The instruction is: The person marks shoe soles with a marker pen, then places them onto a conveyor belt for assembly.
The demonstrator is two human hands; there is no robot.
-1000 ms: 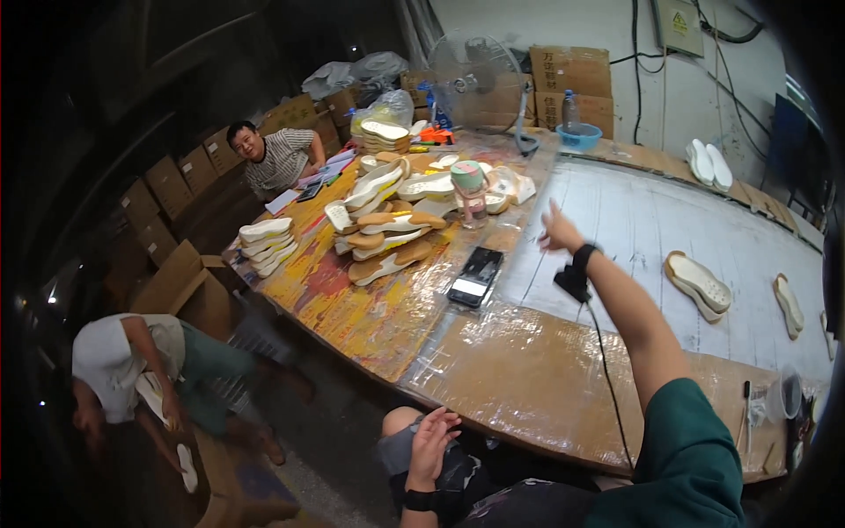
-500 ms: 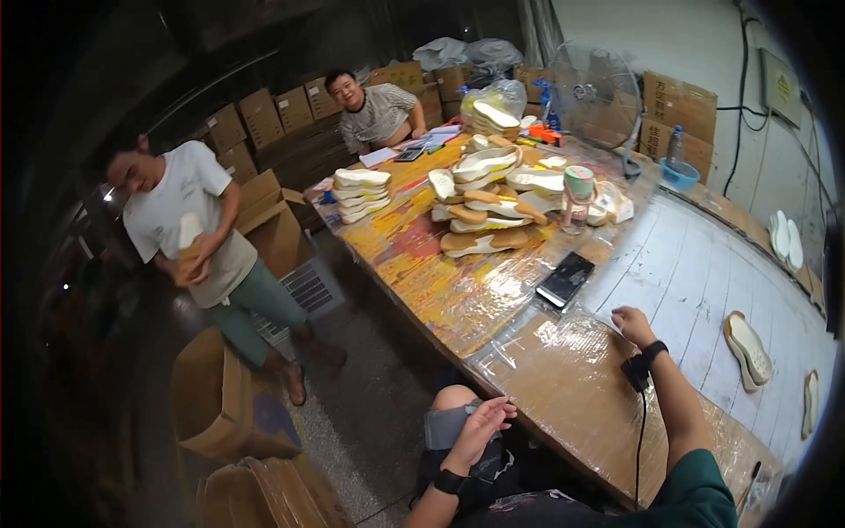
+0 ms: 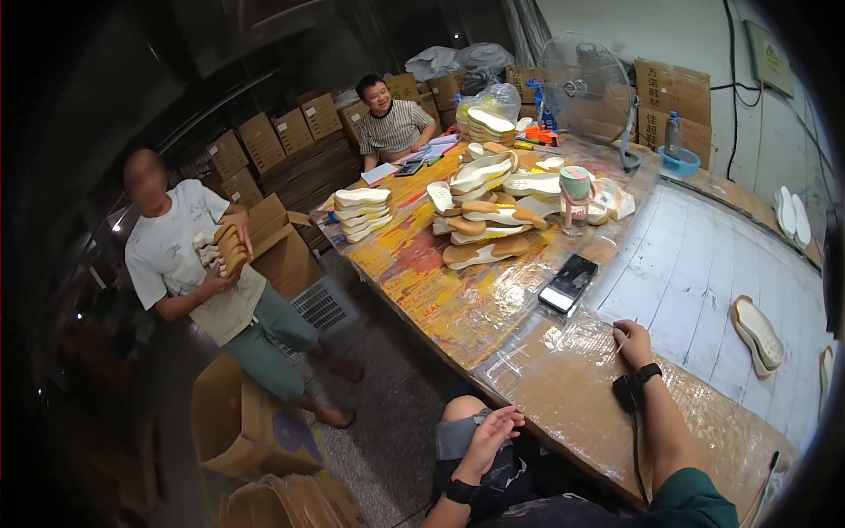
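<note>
My left hand hovers over my lap beside the table edge, its fingers stretched out and holding nothing. On the plastic-wrapped cardboard sheet rests my right hand, fingers curled; what is in them, if anything, is too small to name. A black phone lies just beyond that hand. A black device with a cable sits by my right wrist. Farther off on the table is a pile of tan and white shoe soles, next to a jar with a green lid.
At the left a person stands holding a stack of soles; another person sits at the table's far end. Open cardboard boxes stand on the floor. A single sole lies on the white surface; a fan stands behind.
The standing person has turned, and the stack of soles now shows more fully. The seated person has turned their head aside. My right hand has shifted slightly nearer to me; my left stays outstretched.
</note>
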